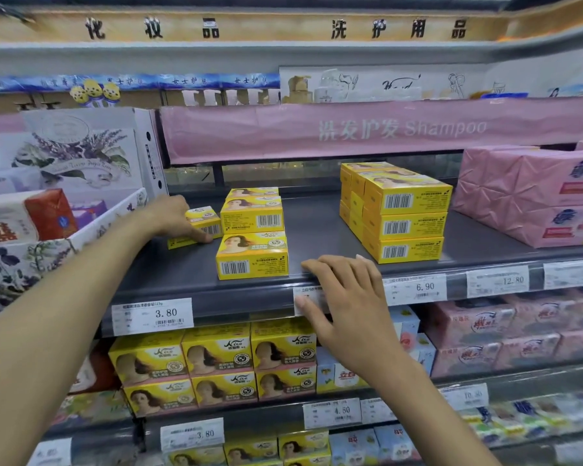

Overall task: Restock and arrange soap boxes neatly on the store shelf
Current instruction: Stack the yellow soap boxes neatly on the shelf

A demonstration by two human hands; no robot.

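1. Left hand (pixel 174 216) reaching onto the left part of the grey shelf (pixel 317 227), fingers curled over the top of a yellow soap box (pixel 204 225), thumb pressed along its lower front edge.
2. Yellow soap box down on the shelf deck, barcode side facing out, just left of the middle stack (pixel 252 210); touching that stack or not, impossible to tell.
3. Right hand (pixel 347 304) at the shelf's front lip, palm down, fingers straight and spread, fingertips resting on top of the lip, thumb lying across a white price tag (pixel 308 299); nothing held.
4. Middle stack two boxes high near the centre of the shelf, with a single front box (pixel 252 255) directly before it, closest to the lip, portrait label up.
5. Right stack (pixel 401 213) three boxes high and several rows deep, toward the right of the shelf, barcodes facing out, well apart from the middle stack.
6. Pink wrapped packs (pixel 532 193) piled at the shelf's right end, beside the right stack.
7. Along the shelf's front lip: a 3.80 tag (pixel 153 316) at left, a 6.90 tag (pixel 416 289) just right of the right hand.
8. Below the shelf, more yellow boxes (pixel 216 364) ranged two high, portraits forward.
9. Above the shelf, a pink banner (pixel 384 129) reading "Shampoo".
10. Left of the shelf, a lavender-printed carton (pixel 64 163).
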